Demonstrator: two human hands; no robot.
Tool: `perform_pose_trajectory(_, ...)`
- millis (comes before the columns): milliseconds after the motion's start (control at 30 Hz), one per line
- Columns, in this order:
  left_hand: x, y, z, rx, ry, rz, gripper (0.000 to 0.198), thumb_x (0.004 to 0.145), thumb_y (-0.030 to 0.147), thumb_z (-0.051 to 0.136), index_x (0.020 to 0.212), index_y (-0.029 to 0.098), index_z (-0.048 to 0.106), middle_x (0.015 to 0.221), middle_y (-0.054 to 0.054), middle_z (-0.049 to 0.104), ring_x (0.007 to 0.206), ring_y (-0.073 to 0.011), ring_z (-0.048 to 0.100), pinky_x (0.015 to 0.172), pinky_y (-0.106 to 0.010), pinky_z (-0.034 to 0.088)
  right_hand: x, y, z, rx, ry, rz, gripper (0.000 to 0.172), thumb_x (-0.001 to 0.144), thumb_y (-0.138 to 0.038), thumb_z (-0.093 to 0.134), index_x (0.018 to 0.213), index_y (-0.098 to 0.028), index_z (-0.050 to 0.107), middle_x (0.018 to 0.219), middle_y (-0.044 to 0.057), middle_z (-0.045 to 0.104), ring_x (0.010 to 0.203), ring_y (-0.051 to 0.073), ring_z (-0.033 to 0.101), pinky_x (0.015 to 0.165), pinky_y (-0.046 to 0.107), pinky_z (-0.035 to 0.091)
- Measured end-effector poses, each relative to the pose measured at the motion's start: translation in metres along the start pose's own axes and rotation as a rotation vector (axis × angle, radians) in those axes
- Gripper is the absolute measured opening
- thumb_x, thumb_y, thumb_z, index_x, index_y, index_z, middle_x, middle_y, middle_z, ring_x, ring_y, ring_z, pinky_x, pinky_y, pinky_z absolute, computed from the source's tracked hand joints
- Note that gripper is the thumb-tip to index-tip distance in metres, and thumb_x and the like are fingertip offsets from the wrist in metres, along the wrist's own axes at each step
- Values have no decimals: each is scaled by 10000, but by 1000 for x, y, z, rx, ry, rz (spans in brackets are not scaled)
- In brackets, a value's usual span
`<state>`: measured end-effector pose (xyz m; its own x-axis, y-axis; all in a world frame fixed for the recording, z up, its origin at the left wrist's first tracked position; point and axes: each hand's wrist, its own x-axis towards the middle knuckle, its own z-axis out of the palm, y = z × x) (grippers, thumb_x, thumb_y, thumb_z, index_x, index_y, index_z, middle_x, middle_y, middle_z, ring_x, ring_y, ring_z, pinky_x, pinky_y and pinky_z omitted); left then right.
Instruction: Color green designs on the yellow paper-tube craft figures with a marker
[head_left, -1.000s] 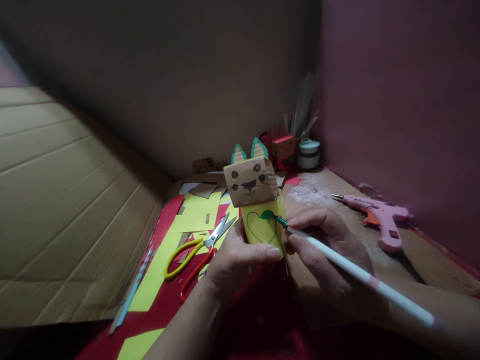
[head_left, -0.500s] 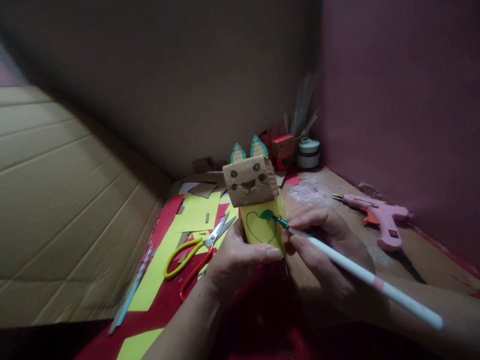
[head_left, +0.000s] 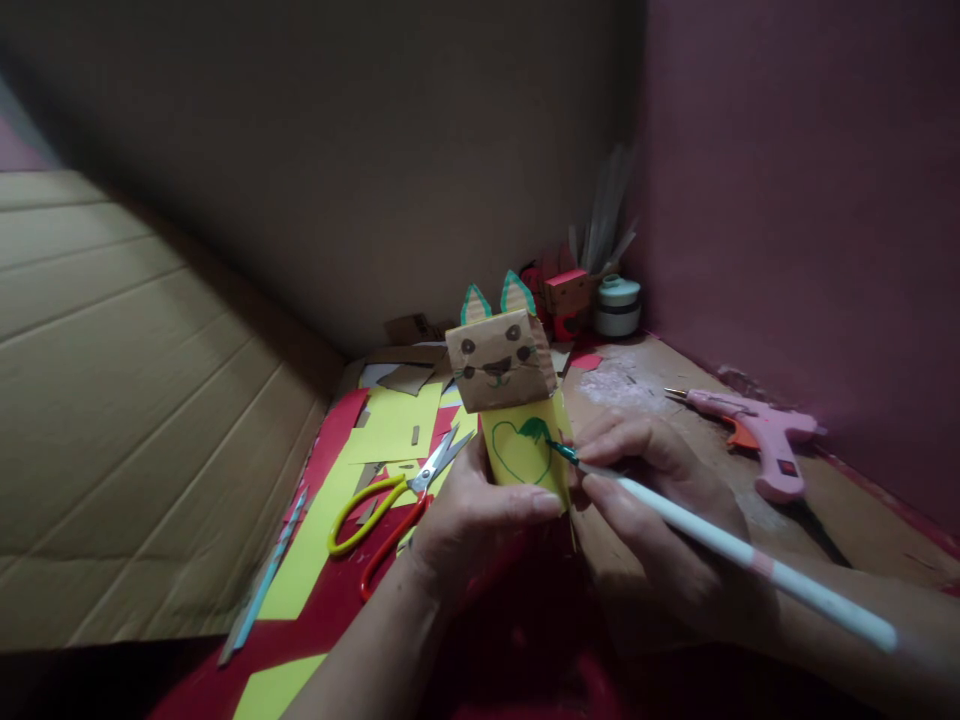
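Observation:
A cardboard cat figure (head_left: 501, 365) has a brown box head with a drawn face, green-edged ears and a yellow body. My left hand (head_left: 480, 515) is closed round the lower body, its thumb across the front. A green heart outline (head_left: 521, 455) shows on the body, its upper right part coloured in. My right hand (head_left: 652, 500) grips a white brush-like marker (head_left: 690, 518) with a green tip, which touches the heart's right side. The marker's back end points to the lower right. Scissors (head_left: 420, 482) with one yellow and one red handle lie beside my left hand, blades apart.
A pink glue gun (head_left: 765, 425) lies at the right near the wall. Yellow paper pieces (head_left: 397, 410), a striped pencil-like stick (head_left: 270, 575) and cardboard scraps are on the left. Behind stand a red and brown box figure (head_left: 568, 300) and a small pot (head_left: 616, 305). A cardboard panel (head_left: 135, 420) rises at left.
The marker's tip has moved slightly down along the heart's right side, and its back end has shifted a little right. The cat figure and my left hand stay nearly still.

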<state>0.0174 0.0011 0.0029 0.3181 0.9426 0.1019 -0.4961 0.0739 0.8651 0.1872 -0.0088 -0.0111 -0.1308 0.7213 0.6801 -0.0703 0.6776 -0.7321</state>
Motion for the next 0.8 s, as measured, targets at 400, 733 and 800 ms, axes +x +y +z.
perform_pose_trajectory(400,0,1,-2,-9,-78,5,330,670,146,917,982,150,810,878,-110,828,826,-287,792,795,-378,622,0,3,2,32,10,1,206,989,-128,613,1083,-311,611,933,-2,612,739,169,620,591,304,494)
perform_pose_trajectory(733,2,1,-1,-41,-75,26,342,657,105,926,984,143,832,836,-81,829,739,-219,784,735,-288,623,-1,4,-1,16,-23,11,182,1004,-135,596,1063,-307,602,905,-8,606,759,166,622,580,283,477)
perform_pose_trajectory(800,2,2,-1,-57,-78,18,343,660,87,922,989,138,839,839,-71,831,738,-194,782,736,-245,613,-2,5,-1,25,-24,27,170,1005,-148,605,1055,-310,603,913,-7,612,784,172,622,604,284,486)
